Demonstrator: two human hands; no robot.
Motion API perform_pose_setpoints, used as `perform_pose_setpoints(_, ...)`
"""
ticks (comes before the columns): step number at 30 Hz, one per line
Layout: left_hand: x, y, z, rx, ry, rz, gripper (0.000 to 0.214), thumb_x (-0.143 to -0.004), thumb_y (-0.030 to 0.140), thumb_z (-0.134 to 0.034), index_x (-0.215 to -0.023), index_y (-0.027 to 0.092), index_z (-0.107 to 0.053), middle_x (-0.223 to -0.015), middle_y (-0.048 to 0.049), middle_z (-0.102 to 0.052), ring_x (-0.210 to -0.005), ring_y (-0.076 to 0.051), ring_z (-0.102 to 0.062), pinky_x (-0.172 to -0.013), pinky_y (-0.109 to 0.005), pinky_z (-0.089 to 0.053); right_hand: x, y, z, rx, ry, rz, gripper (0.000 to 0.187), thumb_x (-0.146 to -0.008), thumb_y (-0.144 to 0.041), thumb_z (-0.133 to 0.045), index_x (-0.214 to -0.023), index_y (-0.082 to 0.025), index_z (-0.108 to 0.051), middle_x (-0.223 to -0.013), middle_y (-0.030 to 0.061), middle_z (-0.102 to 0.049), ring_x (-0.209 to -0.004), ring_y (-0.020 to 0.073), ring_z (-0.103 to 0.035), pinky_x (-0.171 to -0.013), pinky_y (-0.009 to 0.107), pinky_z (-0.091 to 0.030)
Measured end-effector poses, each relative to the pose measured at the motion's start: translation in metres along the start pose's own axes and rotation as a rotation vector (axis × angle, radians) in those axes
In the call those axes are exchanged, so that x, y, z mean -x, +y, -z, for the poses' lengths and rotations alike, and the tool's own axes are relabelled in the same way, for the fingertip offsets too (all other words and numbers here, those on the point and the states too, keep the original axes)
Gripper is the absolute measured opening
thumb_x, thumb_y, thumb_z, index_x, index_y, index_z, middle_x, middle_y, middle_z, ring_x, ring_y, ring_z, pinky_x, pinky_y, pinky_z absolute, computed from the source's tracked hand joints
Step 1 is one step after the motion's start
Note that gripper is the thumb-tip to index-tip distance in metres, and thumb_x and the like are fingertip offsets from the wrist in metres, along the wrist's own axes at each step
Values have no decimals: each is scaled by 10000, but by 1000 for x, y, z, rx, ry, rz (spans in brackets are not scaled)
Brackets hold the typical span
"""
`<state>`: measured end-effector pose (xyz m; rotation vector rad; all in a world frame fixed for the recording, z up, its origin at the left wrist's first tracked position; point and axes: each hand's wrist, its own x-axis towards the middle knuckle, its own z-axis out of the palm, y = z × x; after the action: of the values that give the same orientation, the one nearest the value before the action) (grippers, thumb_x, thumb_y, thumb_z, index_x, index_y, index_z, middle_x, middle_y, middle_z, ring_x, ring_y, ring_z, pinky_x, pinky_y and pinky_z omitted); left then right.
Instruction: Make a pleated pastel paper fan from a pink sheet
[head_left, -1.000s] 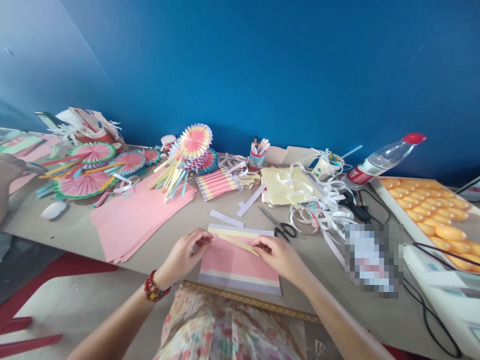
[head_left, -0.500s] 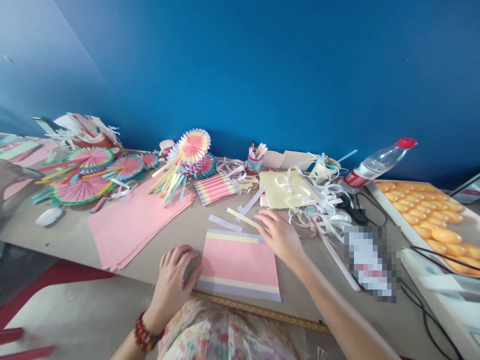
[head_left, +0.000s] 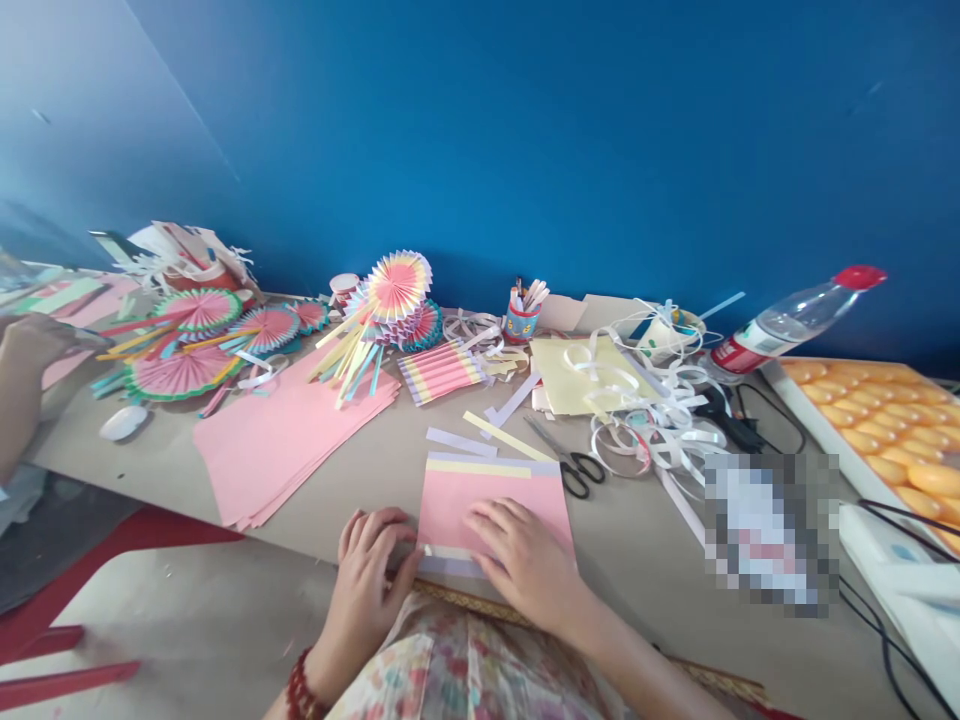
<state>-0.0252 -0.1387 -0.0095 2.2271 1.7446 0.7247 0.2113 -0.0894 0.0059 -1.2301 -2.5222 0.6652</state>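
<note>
- Deep blue wall (head_left: pixel 480 130) behind a long grey-brown table (head_left: pixel 352 490), which is covered with paper crafts and cuttings.
- At the table's near edge, directly before the seated person, lies a flat rectangular pink paper sheet (head_left: pixel 450 505), banded in pale yellow and lavender along its far and near edges.
- Right hand (head_left: pixel 521 560): palm down on the sheet, fingers stretched out close together, thumb apart from them.
- Left hand (head_left: pixel 375 560): beside the sheet's near left corner, fingers loosely curved, thumb spread away from them; whether the thumb touches the paper, one cannot tell.
- Just beyond the sheet, a thin pale yellow paper strip (head_left: pixel 510 436) slants down to its far right corner, near a short lavender paper strip (head_left: pixel 461 442).
- Black-handled metal scissors (head_left: pixel 581 474) lie beside that corner.
- Left of the sheet, a fanned stack of pink paper (head_left: pixel 277 450); beyond, an accordion-folded pink paper piece (head_left: pixel 442 372) and a round pleated pink rosette (head_left: pixel 399 285).
- At far left, another person's hand (head_left: pixel 34 350), blurred.
</note>
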Motion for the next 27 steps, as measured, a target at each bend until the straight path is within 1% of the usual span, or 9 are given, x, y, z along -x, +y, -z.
perform_pose_setpoints(3, -2, 2, 0, 63, -25, 8, 94, -931, 211, -462, -977, 226, -543, -1036, -68, -650, -978, -221, -596, -1019, -472, -339, 2, 2, 1, -23, 12, -13, 436, -838, -213, -646, -1268, -204, -571, -1287, 87, -602, -1181, 259, -524, -1026, 425, -447)
perform_pose_setpoints(5, -1, 2, 0, 107, -26, 18, 124, -944, 220, -439, -1028, 231, -530, -975, -64, -672, -921, -219, -619, -951, -431, -400, 3, 1, 0, -28, 26, -12, 453, -845, -230, -648, -1288, -210, -555, -1297, 88, -595, -1189, 263, -522, -1028, 431, -447)
perform_pose_setpoints(8, 0, 1, -2, 162, -20, 66, 217, -962, 252, -421, -1166, 240, -492, -938, -58, -691, -892, -224, -641, -824, -370, -463, 3, 1, -2, -33, 42, -16, 466, -848, -230, -652, -1300, -208, -543, -1299, 90, -593, -1197, 261, -518, -1030, 430, -447)
perform_pose_setpoints(10, -2, 0, -4, 187, -20, 101, 273, -958, 272, -443, -1230, 245, -457, -922, -42, -693, -883, -219, -645, -807, -356, -473, 2, 1, -2, -37, 51, -18, 457, -848, -225, -652, -1292, -204, -548, -1292, 91, -596, -1193, 260, -520, -1029, 428, -448)
perform_pose_setpoints(13, -7, -1, -5, 218, -24, 128, 279, -940, 266, -468, -1218, 246, -458, -877, -17, -678, -847, -207, -645, -835, -363, -465, 1, 2, -2, -42, 60, -10, 418, -865, -229, -635, -1275, -207, -557, -1276, 91, -604, -1178, 260, -528, -1019, 429, -451)
perform_pose_setpoints(17, -16, 0, -5, 308, -48, 163, 237, -936, 251, -452, -1170, 233, -485, -822, -10, -641, -802, -190, -629, -845, -367, -463, -2, -1, 1, -32, 79, -3, 369, -857, -218, -646, -1220, -204, -581, -1232, 90, -620, -1136, 273, -540, -989, 439, -453)
perform_pose_setpoints(22, -29, 3, -9, 584, -68, 238, 244, -945, 313, -460, -1166, 208, -451, -781, -1, -565, -693, -148, -586, -668, -273, -497, -16, -12, -3, -67, 148, 28, 131, -889, -179, -579, -1012, -204, -616, -1035, 74, -651, -976, 235, -572, -856, 384, -482)
perform_pose_setpoints(24, -35, 5, -14, 712, -81, 268, 249, -942, 340, -474, -1153, 210, -448, -803, -6, -561, -700, -146, -589, -618, -252, -509, -24, -15, -8, -95, 161, 40, 91, -891, -178, -573, -973, -199, -605, -967, 66, -648, -924, 223, -580, -816, 364, -485)
perform_pose_setpoints(27, -45, 4, -20, 844, -61, 304, 264, -926, 372, -503, -1136, 219, -457, -836, -6, -562, -732, -150, -609, -606, -252, -541, -35, -17, -14, -94, 200, 10, 95, -883, -174, -581, -976, -188, -595, -948, 74, -652, -902, 225, -593, -802, 364, -490)
